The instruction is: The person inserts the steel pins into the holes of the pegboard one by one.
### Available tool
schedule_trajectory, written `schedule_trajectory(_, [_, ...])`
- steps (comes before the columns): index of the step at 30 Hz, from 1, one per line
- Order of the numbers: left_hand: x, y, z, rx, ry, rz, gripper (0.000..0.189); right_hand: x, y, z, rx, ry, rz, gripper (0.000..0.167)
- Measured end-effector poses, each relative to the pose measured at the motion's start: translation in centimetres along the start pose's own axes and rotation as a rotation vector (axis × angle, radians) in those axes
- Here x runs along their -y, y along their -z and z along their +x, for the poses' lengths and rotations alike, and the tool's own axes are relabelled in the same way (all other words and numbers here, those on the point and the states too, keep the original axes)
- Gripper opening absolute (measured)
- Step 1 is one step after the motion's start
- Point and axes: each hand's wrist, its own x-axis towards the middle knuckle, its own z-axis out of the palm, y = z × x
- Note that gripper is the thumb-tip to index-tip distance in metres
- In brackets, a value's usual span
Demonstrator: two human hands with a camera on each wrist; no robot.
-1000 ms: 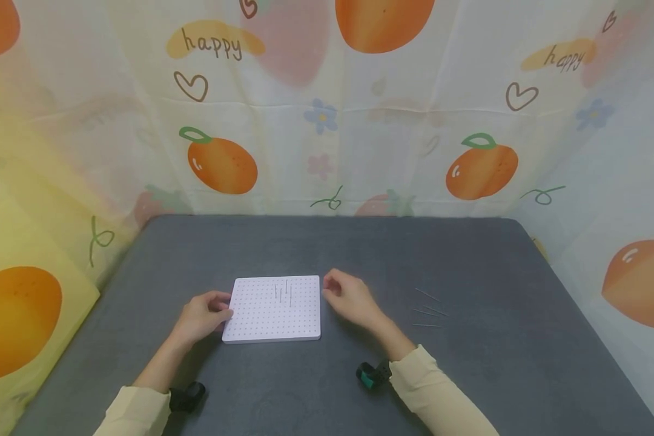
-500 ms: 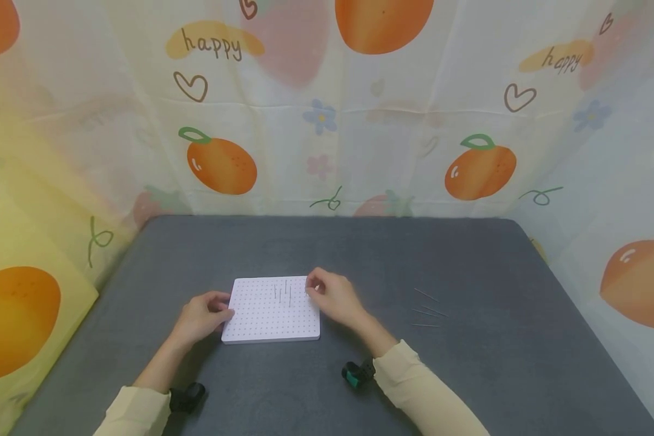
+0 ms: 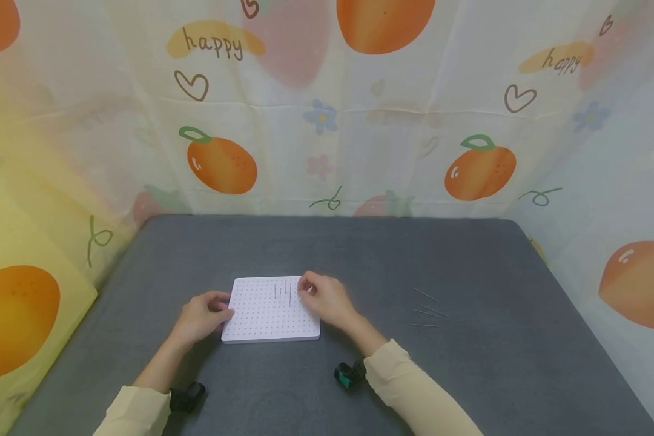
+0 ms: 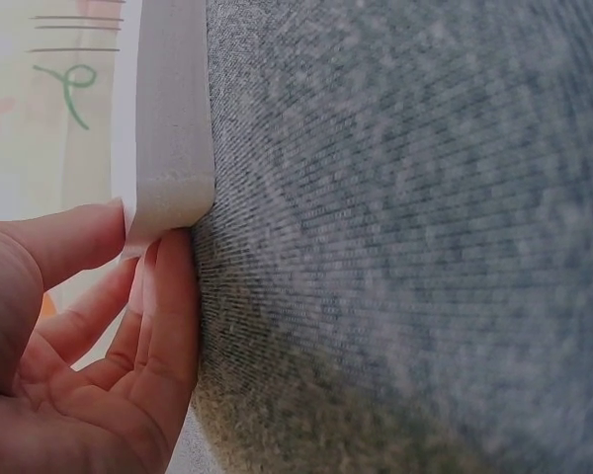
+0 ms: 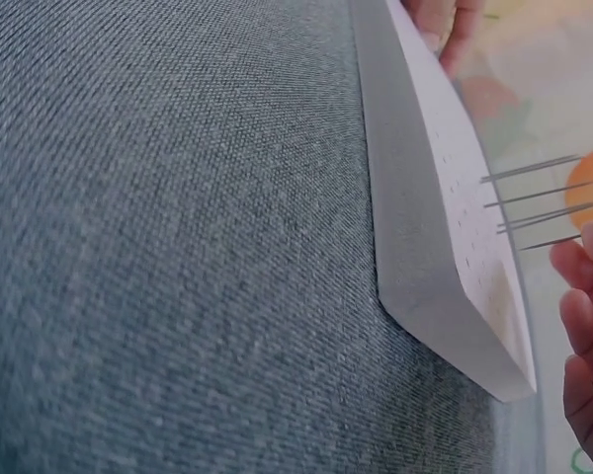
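Note:
A white perforated board (image 3: 256, 324) lies on the table, with several thin metal needles (image 5: 539, 192) standing upright in its holes towards the far right. My left hand (image 3: 197, 320) grips the board's left edge, thumb on top and fingers against the side, as the left wrist view shows with the board's corner (image 4: 173, 202). Over the board's right part, my right hand (image 3: 327, 300) pinches another needle (image 5: 551, 241) between thumb and forefinger. Its tip points down at the board near the standing ones; whether it is in a hole I cannot tell.
Several loose needles (image 3: 426, 313) lie on the dark grey table (image 3: 512, 363) to the right of the board. A patterned curtain (image 3: 370, 157) hangs behind the table and along both sides.
My right hand has moved left from beside the board to over its right part, bringing the pinched needle close to the standing ones. The left hand and the board have stayed put.

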Motion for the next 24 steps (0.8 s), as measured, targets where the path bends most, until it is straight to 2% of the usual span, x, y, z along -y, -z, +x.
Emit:
schedule_trajectory(17, [-0.2,0.0,-0.1,0.0,0.016,0.011,0.043,0.0,-0.8,0.1,0.008,0.001,-0.026,0.005])
schedule_trajectory(24, [-0.3,0.1,-0.2,0.011,0.018,0.007,0.043,-0.1,-1.1,0.1,0.039,-0.011,-0.046,0.005])
